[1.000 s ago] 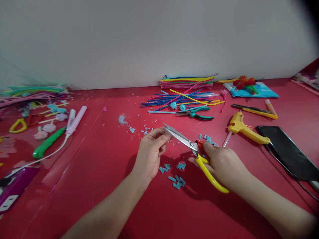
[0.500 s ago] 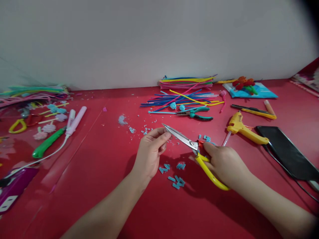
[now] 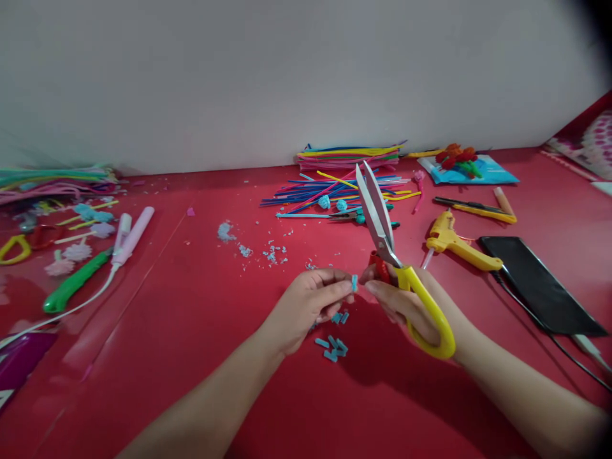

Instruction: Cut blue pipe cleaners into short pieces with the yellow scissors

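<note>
Between the thumb and fingers of my left hand (image 3: 313, 303) is pinched a short light-blue pipe cleaner piece (image 3: 354, 283). My right hand (image 3: 411, 303) holds scissors (image 3: 380, 220) with one yellow and one red handle, their blades pointing up and slightly parted. The right fingertips come close to the blue piece; I cannot tell if they touch it. Below the hands, several cut light-blue pieces (image 3: 333, 349) lie on the red table (image 3: 229, 382). Loose blue fluff (image 3: 272, 255) is scattered beyond my left hand.
Long pipe cleaners (image 3: 296, 194) lie at the back, near green-handled pliers (image 3: 344, 217). To the right are a yellow glue gun (image 3: 459, 245) and a black phone (image 3: 540, 284). On the left sit a pink curling iron (image 3: 136, 236) and a green-handled tool (image 3: 76, 280).
The scissors have swung from pointing left at the left fingertips to pointing upward. My left hand has moved right, bringing the blue piece into view near the right fingers.
</note>
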Motion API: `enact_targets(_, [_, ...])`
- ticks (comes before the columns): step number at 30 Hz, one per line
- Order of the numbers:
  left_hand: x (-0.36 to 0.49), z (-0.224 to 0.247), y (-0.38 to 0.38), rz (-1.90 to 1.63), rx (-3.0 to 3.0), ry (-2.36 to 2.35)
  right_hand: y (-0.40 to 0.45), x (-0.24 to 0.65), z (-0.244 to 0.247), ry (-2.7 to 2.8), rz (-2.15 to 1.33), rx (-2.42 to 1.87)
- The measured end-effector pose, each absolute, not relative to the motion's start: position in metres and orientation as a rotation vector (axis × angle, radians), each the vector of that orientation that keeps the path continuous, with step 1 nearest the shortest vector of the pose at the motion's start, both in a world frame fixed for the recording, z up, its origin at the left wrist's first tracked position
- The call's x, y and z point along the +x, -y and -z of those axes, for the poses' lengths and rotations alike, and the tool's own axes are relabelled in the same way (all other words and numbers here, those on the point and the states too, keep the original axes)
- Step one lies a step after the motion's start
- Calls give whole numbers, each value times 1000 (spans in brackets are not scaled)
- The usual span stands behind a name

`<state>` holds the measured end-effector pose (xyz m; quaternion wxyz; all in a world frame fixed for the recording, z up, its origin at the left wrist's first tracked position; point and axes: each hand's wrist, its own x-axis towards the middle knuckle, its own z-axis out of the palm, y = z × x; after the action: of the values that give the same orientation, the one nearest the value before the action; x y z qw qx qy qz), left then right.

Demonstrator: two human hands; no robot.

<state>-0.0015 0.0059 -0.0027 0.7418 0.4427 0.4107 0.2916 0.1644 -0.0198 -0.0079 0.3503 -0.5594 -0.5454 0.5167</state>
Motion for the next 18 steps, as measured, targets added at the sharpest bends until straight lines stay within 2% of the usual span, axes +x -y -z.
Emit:
enact_targets(6, [2,0,-3,-521,1042,-857,22,164,-6,1502,-1342,-1456])
enact_targets(14, [5,8,2,-639,1393,-1048,24,160,1,1527,-1210,-1533])
enact_targets(18, [5,6,1,-683,1335,-1053,22,164,4,1686,-1055,-1546])
